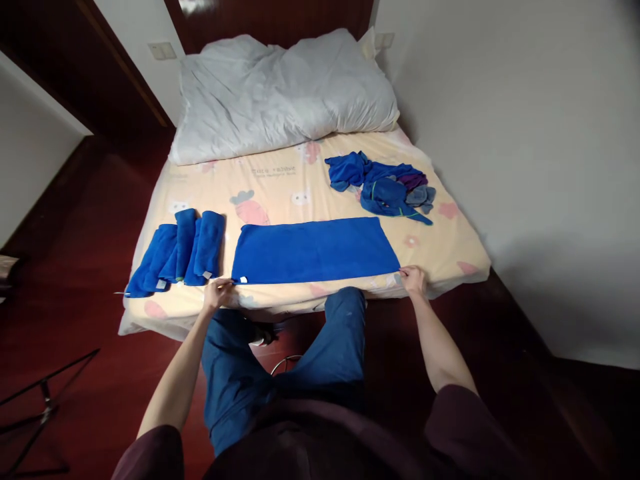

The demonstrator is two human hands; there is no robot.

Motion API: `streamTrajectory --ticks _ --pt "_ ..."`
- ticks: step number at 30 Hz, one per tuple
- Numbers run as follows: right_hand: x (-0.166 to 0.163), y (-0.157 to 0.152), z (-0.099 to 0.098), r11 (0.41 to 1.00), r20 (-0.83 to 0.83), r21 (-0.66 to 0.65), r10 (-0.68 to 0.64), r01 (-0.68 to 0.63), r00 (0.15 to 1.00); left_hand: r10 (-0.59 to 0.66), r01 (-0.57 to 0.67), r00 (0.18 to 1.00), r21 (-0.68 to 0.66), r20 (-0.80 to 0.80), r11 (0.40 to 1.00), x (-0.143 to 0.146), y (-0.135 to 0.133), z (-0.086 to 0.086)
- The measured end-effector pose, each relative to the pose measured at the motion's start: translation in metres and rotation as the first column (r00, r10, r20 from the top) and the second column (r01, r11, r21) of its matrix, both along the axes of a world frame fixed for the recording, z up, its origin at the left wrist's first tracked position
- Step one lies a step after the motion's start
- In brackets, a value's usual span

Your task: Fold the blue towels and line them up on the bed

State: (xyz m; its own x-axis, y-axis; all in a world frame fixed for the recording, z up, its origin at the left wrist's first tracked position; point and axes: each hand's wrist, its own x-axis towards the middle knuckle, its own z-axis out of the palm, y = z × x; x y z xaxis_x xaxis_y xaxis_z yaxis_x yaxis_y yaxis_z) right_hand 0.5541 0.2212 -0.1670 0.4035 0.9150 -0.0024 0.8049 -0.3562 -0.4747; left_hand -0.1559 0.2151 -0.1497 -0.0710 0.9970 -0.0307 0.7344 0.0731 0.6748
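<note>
A blue towel (315,250) lies flat and folded into a long strip on the near edge of the bed (280,183). My left hand (219,293) pinches its near left corner, beside a small white tag. My right hand (413,279) pinches its near right corner. Both hands rest at the mattress edge with fingers closed on the cloth.
Three folded blue towels (177,253) lie side by side at the bed's left. A heap of loose blue cloths (385,187) sits at the right. White pillows (285,93) fill the head end. A wall runs close on the right; dark red floor surrounds the bed.
</note>
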Motion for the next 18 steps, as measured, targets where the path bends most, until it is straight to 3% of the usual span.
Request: streamTrajectory --ticks 5,9,14,18 --pt "0.012 -0.01 -0.009 0.999 0.016 -0.02 -0.042 0.042 0.999 0.066 -0.066 0.997 0.006 0.034 0.998 -0.001 -0.014 -0.006" --pt "0.009 -0.018 -0.006 1.0 0.043 -0.012 -0.022 0.023 0.999 0.036 -0.035 0.999 0.031 -0.025 0.999 -0.002 -0.028 0.0" --pt "0.002 -0.03 -0.003 1.0 0.091 -0.009 -0.012 0.012 0.996 -0.189 0.209 0.947 0.051 -0.26 0.977 0.0 -0.045 0.01" --pt "-0.002 -0.031 0.004 0.989 0.14 -0.147 0.026 -0.006 0.99 -0.314 0.353 0.828 -0.003 -0.464 0.936 0.007 -0.046 0.021"
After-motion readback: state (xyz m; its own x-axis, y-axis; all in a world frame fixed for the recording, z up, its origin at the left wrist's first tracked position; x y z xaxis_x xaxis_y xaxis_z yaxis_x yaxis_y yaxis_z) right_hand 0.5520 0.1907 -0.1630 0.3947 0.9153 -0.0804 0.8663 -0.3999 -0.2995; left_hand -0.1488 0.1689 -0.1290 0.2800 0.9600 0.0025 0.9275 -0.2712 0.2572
